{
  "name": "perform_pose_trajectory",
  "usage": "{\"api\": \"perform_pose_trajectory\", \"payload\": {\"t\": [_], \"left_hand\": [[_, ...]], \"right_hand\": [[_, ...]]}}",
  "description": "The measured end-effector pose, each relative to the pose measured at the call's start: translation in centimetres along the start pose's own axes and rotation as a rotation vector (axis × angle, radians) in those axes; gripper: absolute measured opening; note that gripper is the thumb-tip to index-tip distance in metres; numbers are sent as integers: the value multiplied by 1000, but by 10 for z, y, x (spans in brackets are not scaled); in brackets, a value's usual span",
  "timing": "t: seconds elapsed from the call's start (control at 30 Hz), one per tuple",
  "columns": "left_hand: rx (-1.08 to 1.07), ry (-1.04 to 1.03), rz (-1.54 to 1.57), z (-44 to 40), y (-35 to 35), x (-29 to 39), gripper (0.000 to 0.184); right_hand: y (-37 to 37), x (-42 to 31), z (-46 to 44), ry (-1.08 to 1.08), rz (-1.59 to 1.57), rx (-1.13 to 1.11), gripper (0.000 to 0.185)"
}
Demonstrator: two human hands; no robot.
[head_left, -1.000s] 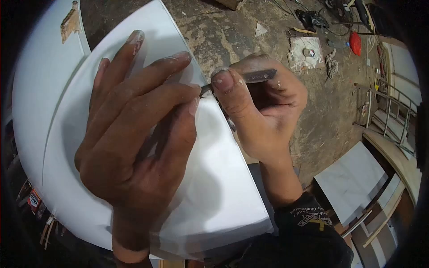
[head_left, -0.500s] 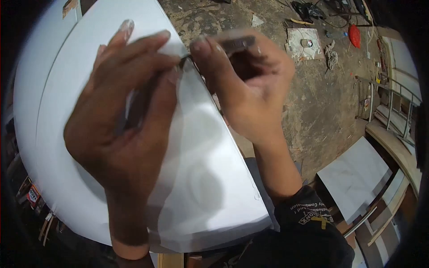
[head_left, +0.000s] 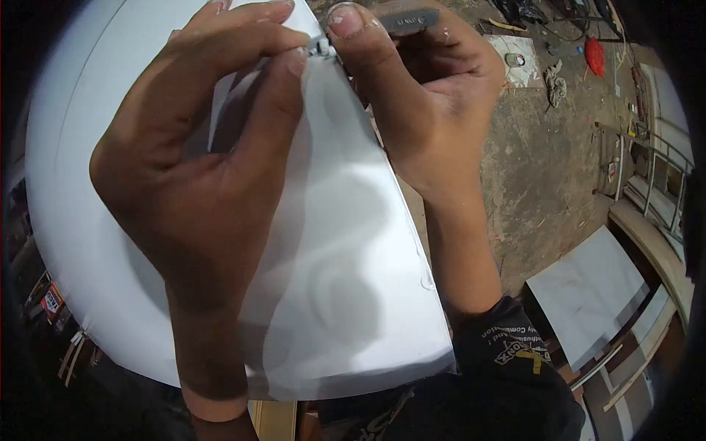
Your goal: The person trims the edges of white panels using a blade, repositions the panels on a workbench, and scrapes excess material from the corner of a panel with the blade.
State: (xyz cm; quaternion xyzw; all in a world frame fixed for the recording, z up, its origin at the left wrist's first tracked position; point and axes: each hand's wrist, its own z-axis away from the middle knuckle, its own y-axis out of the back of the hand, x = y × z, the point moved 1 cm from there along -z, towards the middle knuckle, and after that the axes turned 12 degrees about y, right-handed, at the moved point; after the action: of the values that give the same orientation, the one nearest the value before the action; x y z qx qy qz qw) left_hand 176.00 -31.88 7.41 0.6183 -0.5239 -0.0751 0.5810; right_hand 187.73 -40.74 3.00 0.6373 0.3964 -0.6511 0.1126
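Note:
A large white curved panel [head_left: 353, 272] lies under both hands, its straight edge running from top centre down to the right. My left hand [head_left: 213, 125] is over the panel, thumb and forefinger pinched together near that edge; what lies between the fingertips is too small to name. Just across the edge, my right hand [head_left: 434, 95] grips a thin dark metal blade [head_left: 412, 20] between thumb and curled fingers. The blade's left end is hidden by the right thumb. White residue marks the fingertips of both hands.
Stained floor [head_left: 537, 162] stretches to the right, with a red bag [head_left: 594, 56], a can on a square board [head_left: 529, 73] and a crumpled cloth [head_left: 556, 84]. A metal rack [head_left: 662, 187] stands far right, above a white sheet [head_left: 588, 294] and wood strips.
Both hands have moved up and slightly left in the view, with the blade still in my right hand. More of the panel's lower part shows between the arms.

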Motion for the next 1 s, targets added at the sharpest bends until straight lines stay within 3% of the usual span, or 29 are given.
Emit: {"api": "perform_pose_trajectory", "payload": {"t": [0.23,0.63,0.83,0.97,1.0], "left_hand": [[-15,-18,-88,11,0,6,19],[-3,-49,-103,17,2,5,19],[-9,-45,-71,22,3,8,19],[3,-70,-50,27,-4,23,20],[13,-86,-40,30,-5,26,20]], "right_hand": [[13,4,10,43,118,-33,12],[10,7,17,68,-64,3,12],[8,-7,22,46,65,-7,12],[23,12,29,326,172,11,10],[23,10,34,290,159,23,10]]}}
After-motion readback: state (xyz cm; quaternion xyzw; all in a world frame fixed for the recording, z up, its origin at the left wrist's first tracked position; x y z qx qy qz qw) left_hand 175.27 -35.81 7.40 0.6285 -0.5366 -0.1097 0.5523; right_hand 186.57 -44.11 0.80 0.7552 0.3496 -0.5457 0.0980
